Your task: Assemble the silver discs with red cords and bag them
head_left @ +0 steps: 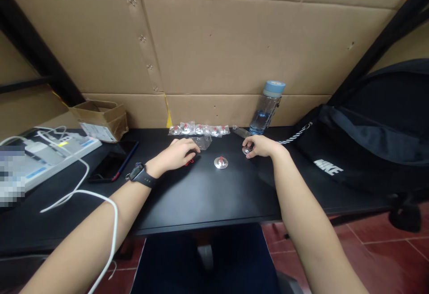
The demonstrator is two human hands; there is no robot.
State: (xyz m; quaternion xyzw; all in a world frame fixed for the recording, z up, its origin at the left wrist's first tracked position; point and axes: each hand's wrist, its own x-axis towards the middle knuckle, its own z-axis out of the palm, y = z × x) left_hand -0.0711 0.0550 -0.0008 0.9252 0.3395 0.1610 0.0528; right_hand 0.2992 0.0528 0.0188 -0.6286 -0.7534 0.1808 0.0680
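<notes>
Right grip (262,145): pinching metal disc (247,150) | left grip (174,154): hold unclear, at red piece (190,162)

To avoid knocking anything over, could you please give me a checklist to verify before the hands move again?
1. Metal disc gripped by the right hand: ok.
2. Loose disc lying between the hands, red part upward: ok.
3. Left hand clear of the red item: cannot tell, partly hidden.
4. White cable clear of the left forearm: not ok, it crosses in front in this view.
5. Bottle standing and capped: ok.
</notes>
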